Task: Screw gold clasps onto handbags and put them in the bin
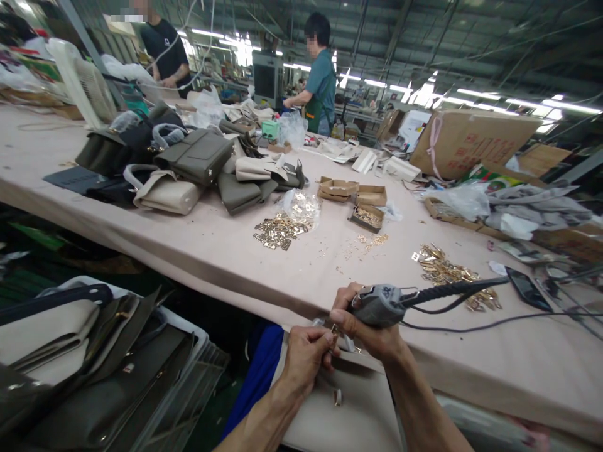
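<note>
Pinching a small gold fitting (334,329) at the top edge of a pale bag (348,402), left hand (305,355) with its grip closed on the piece, fingertips pressed together. Clasping a grey power tool (377,305), right hand (365,326) with its grip wrapped shut around the body, thumb beside the fitting, tip of the tool hidden behind the fingers. Trailing right from the tool, one black cable (452,290). Lying on the lap below the tabletop (211,251) edge, the pale bag, with one more small metal tab (337,397) on its face. Stacked at the near left in a bin (198,351), several dark and cream leather panels (85,351), count unclear.

Farther on, spread over the tabletop: three heaps of gold hardware (277,231), one left of centre beside a clear packet (301,208), one small scatter in the middle, one at right near a black phone (527,289). Three little cardboard trays (354,194) behind those. Piled beyond on the left, about seven handbags (193,157), olive, black and cream. Resting at far right, a large carton (471,144) with red print too blurred to read.

Standing at the far end, two people (320,81), one in black, one in teal.
</note>
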Available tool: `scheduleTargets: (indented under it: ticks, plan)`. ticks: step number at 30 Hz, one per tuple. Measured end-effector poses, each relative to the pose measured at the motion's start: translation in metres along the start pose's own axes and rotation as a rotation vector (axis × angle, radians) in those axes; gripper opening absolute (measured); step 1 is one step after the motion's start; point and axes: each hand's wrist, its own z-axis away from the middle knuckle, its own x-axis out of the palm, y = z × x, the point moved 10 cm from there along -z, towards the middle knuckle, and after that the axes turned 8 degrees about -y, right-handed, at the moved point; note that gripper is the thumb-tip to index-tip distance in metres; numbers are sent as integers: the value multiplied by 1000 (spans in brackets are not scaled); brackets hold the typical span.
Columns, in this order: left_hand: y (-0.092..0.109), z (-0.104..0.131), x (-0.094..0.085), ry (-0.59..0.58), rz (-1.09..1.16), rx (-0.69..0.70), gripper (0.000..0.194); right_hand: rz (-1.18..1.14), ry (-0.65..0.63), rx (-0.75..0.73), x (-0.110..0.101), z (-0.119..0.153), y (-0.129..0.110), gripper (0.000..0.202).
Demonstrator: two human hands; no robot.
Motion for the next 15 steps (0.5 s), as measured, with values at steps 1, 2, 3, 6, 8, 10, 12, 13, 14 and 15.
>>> scheduleTargets:
  ticks: [1,2,3,6,8,10,12,13,14,15]
  plan:
    - [0,0,0,7,-5,3,45,-5,-5,10,1,0,2,22]
    - [-1,0,-1,15,-11,6,45,-16,-10,22,2,1,4,22]
    - [-1,0,-2,24,-18,7,44,-29,-16,35,3,1,6,21]
    - [-3,1,-4,45,-40,7,44,-37,-41,58,7,1,10,22]
    - [-3,2,-4,52,-64,9,46,-18,-112,66,14,-1,10,23]
    - [-2,3,-2,42,-91,14,48,-23,-222,50,22,-1,7,20]
    - [-2,4,1,29,-111,19,47,-77,-284,-14,22,0,-5,16]
    - [-2,4,1,30,-117,19,44,-122,-287,-66,18,1,-15,14]
    - [-2,4,1,37,-122,18,42,-175,-269,-130,10,2,-26,13]
    - [-2,3,1,46,-127,17,41,-226,-225,-192,-2,3,-37,11]
